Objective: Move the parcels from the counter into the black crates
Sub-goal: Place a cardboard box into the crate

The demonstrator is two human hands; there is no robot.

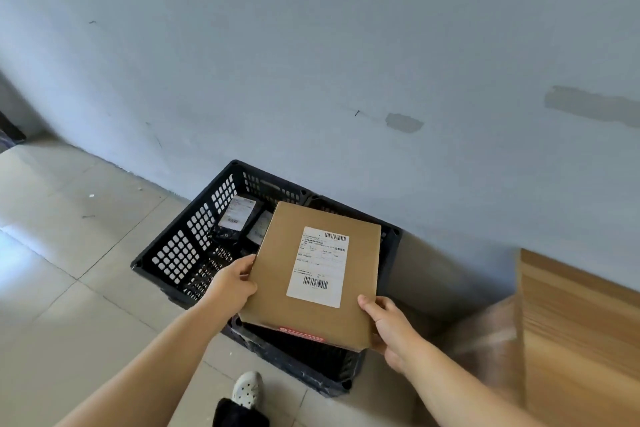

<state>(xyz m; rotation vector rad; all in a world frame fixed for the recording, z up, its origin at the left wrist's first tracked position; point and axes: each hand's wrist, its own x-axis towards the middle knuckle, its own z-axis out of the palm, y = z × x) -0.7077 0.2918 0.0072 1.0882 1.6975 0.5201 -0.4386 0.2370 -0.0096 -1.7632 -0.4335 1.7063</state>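
both hands grip a cardboard parcel (313,274) over black crates (180,253) on tiled floor (52,236).

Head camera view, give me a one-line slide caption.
Both hands, left and right, hold a labelled cardboard parcel above a black crate.
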